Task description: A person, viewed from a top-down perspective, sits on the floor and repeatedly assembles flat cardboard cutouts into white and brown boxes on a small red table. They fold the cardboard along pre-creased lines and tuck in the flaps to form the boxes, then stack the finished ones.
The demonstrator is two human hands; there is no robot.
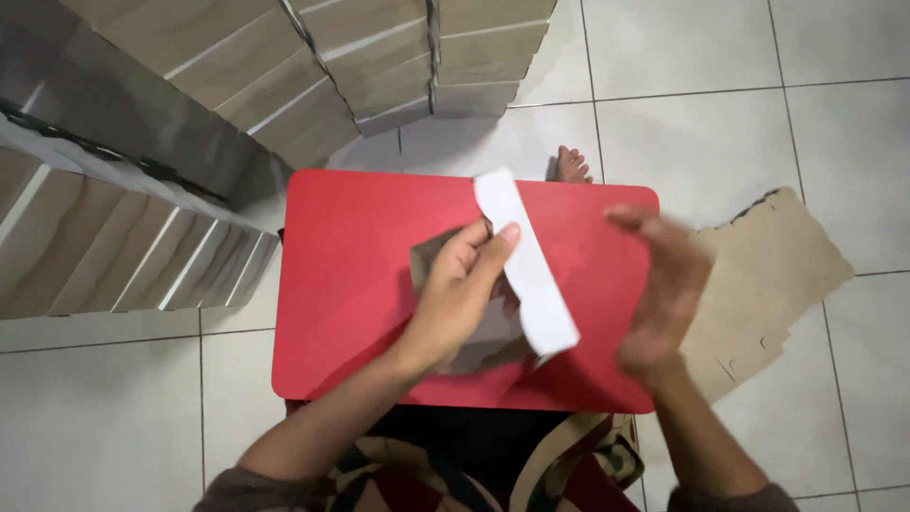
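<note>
Head view: left hand point(455, 294) pinching card blank point(527, 270) over red tabletop point(351, 284); right hand point(664, 294) open, blurred, beside it. Best to crease flap firmly, keeping edges aligned.

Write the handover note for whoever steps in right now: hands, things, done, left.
Left hand: grips a partly folded cardboard piece, its white flap raised, above the red table.
Right hand: open, blurred, holds nothing, beside the piece.
Flat cardboard blanks lie on the tiled floor at the right. Stacks of folded boxes stand beyond the table and at the left.
Done: many boxes stacked.
Left: this piece is unfinished; flat blanks remain.
</note>
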